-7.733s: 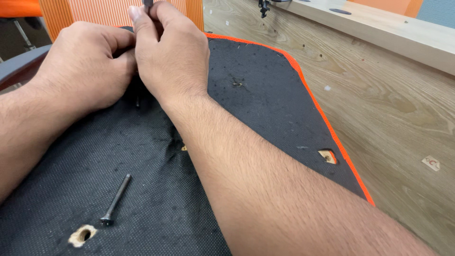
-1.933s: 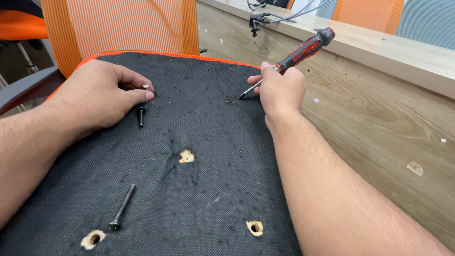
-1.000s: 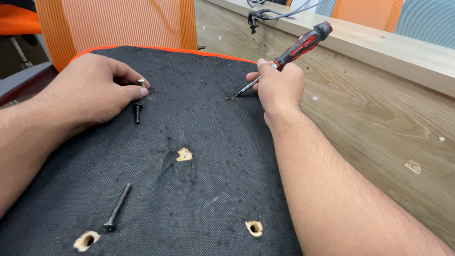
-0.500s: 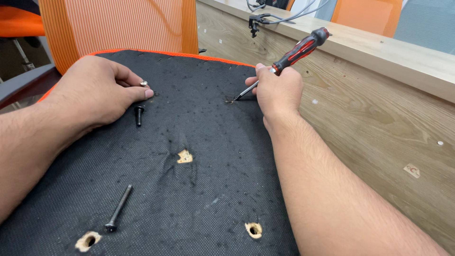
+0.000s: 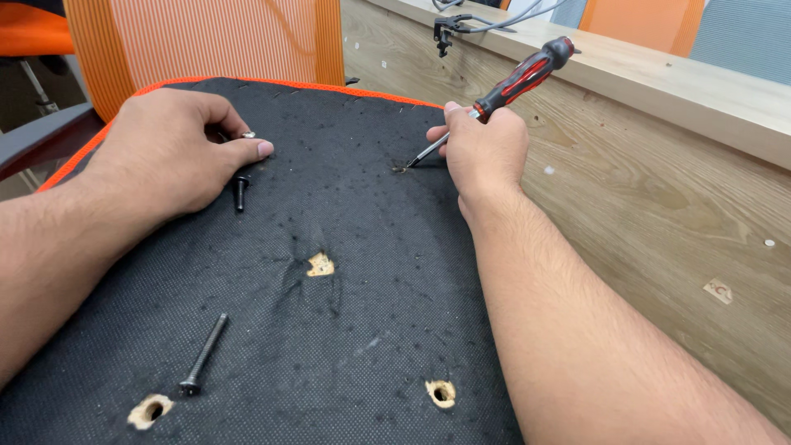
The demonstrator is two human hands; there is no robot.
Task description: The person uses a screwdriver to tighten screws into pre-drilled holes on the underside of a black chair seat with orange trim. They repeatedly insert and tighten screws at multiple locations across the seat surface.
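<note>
Gripping screwdriver [image 5: 519, 81], right hand [image 5: 482, 148] points its tip down-left into seat underside [image 5: 354, 330] far edge; left hand [image 5: 177, 152] pinches bolt [image 5: 240, 191], axis toward near edge.

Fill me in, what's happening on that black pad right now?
A person is working on the black fabric-covered panel with an orange edge, lying on a wood-look floor. The right hand holds a red-and-black screwdriver, its tip pressed to the fabric near the far edge. The left hand rests on the panel, fingers on a black bolt. Another bolt lies loose near the front, beside several open holes showing wood.
</note>
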